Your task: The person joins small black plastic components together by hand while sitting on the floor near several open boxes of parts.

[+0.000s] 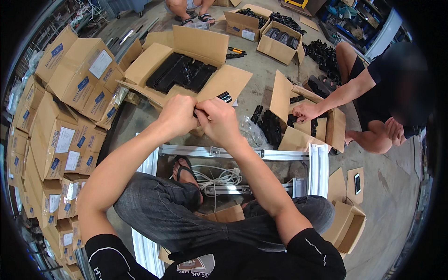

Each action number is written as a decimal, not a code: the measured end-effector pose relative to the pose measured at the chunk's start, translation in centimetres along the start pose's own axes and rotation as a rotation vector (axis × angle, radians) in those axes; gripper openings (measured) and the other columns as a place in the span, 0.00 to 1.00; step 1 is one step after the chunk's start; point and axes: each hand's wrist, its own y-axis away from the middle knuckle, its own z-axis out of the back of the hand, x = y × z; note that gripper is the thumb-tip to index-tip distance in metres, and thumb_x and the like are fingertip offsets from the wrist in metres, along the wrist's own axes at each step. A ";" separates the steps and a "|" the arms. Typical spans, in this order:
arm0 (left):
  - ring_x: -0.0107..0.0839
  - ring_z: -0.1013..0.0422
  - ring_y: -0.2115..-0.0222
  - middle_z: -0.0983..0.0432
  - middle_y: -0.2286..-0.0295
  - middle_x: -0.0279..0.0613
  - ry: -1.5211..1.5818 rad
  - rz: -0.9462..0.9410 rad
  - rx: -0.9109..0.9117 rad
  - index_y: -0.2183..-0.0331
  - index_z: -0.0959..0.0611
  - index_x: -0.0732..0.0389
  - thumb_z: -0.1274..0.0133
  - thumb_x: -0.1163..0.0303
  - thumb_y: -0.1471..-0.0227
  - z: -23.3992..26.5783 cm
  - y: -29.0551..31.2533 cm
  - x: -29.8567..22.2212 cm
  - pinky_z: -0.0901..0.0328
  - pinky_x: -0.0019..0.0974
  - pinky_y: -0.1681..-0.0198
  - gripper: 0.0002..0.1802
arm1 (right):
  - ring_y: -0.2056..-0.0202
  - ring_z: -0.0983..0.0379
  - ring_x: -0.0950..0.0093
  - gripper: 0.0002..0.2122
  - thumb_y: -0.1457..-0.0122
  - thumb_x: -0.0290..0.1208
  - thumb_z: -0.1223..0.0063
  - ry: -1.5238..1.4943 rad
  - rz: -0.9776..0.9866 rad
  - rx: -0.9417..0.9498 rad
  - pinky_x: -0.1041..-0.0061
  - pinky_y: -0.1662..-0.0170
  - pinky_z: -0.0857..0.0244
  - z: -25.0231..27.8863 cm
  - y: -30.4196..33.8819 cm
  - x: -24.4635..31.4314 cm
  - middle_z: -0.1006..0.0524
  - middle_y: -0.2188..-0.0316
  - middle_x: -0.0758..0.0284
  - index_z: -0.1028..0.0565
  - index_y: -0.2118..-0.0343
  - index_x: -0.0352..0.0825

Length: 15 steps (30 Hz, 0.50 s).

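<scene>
My left hand and my right hand meet in front of me, fingers closed around a black plastic piece. Its glossy, ribbed end sticks out past the right hand; my fingers hide most of the rest. Just beyond them stands an open cardboard box, holding stacked black plastic parts. To the right, a co-worker's hand reaches into another open carton that has similar black pieces in it.
Labelled cartons are stacked along the left. An aluminium frame surrounds my legs, with a coiled white cable inside it. Clear plastic bags lie before the frame. A phone rests on cardboard at right, above a small box.
</scene>
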 end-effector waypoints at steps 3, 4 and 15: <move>0.56 0.23 0.68 0.22 0.74 0.64 0.010 -0.014 0.011 0.74 0.15 0.69 0.39 0.71 0.67 -0.5 0.0 0.8 0.29 0.50 0.61 0.13 | 0.70 0.28 0.63 0.04 0.52 0.23 0.41 0.081 0.121 -0.034 0.64 0.67 0.32 -0.5 0.2 -0.3 0.25 0.75 0.63 0.23 0.72 0.34; 0.56 0.23 0.68 0.22 0.74 0.64 0.009 -0.015 0.015 0.74 0.15 0.69 0.39 0.71 0.67 -0.5 0.0 0.9 0.29 0.50 0.61 0.13 | 0.70 0.29 0.65 0.04 0.53 0.24 0.40 0.104 0.152 -0.016 0.66 0.67 0.32 -0.5 0.4 -0.5 0.25 0.75 0.65 0.23 0.72 0.35; 0.51 0.22 0.68 0.20 0.72 0.59 0.091 0.079 0.248 0.71 0.14 0.67 0.30 0.62 0.68 0.2 0.0 1.2 0.29 0.46 0.61 0.21 | 0.60 0.32 0.67 0.10 0.57 0.22 0.43 0.187 0.147 0.284 0.64 0.53 0.38 1.5 -0.4 -0.4 0.24 0.66 0.69 0.18 0.70 0.39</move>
